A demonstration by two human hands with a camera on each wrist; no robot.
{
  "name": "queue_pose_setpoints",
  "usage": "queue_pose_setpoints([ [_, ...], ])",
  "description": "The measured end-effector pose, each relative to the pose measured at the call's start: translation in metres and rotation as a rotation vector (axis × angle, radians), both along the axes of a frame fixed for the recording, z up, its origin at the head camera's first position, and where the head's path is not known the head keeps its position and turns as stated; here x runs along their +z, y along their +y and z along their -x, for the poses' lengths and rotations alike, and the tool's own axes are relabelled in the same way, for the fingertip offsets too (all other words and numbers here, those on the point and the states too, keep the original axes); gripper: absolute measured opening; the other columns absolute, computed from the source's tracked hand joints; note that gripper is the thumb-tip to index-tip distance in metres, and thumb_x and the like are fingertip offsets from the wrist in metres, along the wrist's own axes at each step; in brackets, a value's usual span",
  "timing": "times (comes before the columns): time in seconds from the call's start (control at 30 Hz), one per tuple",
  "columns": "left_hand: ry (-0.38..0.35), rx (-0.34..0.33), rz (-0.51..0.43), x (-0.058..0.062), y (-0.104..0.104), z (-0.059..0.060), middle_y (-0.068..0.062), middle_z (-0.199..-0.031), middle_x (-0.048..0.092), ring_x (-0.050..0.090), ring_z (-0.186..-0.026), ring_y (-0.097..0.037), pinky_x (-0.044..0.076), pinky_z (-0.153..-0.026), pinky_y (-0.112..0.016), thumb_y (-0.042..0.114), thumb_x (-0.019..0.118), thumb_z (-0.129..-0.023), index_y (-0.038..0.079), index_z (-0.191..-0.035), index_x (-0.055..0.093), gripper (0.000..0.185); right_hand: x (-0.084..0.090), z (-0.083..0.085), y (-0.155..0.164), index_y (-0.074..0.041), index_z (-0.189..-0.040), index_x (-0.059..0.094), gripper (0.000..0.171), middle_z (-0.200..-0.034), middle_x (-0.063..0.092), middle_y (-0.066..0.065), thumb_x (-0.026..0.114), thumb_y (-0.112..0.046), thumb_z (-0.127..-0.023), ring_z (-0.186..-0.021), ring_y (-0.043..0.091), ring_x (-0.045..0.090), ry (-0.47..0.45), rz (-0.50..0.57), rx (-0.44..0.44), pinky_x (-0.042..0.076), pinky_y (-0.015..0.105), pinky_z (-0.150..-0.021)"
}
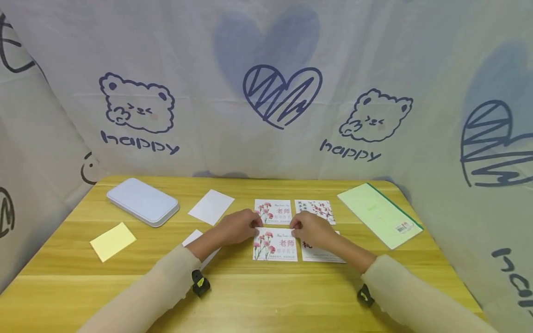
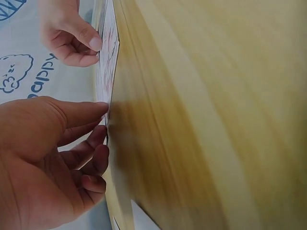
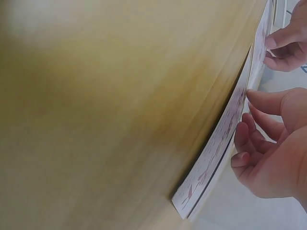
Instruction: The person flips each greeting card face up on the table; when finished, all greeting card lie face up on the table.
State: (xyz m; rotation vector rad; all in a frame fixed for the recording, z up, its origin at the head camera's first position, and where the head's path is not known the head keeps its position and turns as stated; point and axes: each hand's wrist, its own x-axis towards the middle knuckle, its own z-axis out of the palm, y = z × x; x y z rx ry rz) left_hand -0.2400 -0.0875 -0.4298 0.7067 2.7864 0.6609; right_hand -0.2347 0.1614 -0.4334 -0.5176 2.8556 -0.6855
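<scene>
Four printed cards lie in two rows on the table. My left hand [image 1: 239, 225] pinches the upper left corner of the near left card [image 1: 275, 249], which shows pink carnations and red lettering. At that card's upper right corner, the thumb and fingertips of my right hand [image 1: 312, 229] hold the edge. Just beyond lies a matching carnation card [image 1: 272, 208]. A blossom-branch card [image 1: 322, 210] sits at the far right, partly behind the right hand. The near right card [image 1: 320, 253] is partly covered by the right hand and wrist. Both wrist views show thumbs at the card edges.
At the left are a pale blue case [image 1: 143, 201], a yellow paper pad [image 1: 112, 241] and a white sheet [image 1: 211, 206]. Another white sheet [image 1: 192, 237] lies partly under the left forearm. A light green notebook [image 1: 376, 215] with a barcode sticker lies right. Printed cloth [image 1: 208, 125] hangs behind.
</scene>
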Motion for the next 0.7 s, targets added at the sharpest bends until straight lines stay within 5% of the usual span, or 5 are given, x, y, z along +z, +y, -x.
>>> queue_pose_setpoints([
  [0.3,0.01,0.046,0.003,0.014,-0.021,0.0,-0.001,-0.111,0.069,0.064,-0.107,-0.021,0.052,-0.091,-0.045,0.018,0.065,-0.096,0.016,-0.115,0.073,0.02,0.007,0.004,0.0,-0.013,-0.112,0.07,0.017,-0.094,0.061,-0.003,0.066,-0.021,-0.097,-0.067,0.012,0.052,0.054,0.082,-0.002,0.044,0.028,-0.058],
  [0.47,-0.03,0.086,-0.087,0.022,-0.063,0.021,-0.012,-0.117,0.068,0.063,-0.109,-0.028,0.051,-0.093,-0.047,0.013,0.063,-0.098,0.006,-0.122,0.068,0.025,0.019,0.014,-0.021,-0.011,-0.121,0.068,0.026,-0.099,0.064,-0.002,0.065,-0.025,-0.099,-0.079,0.013,0.057,0.036,0.178,0.015,0.048,0.029,-0.061],
  [0.7,-0.09,0.183,-0.15,0.018,-0.115,0.057,-0.02,-0.121,0.064,0.059,-0.11,-0.033,0.047,-0.097,-0.048,0.01,0.064,-0.098,0.0,-0.124,0.064,0.028,0.02,0.037,-0.072,-0.009,-0.129,0.065,0.036,-0.111,0.067,0.002,0.066,-0.028,-0.099,-0.086,0.015,0.064,-0.053,0.295,0.042,0.051,0.029,-0.066],
])
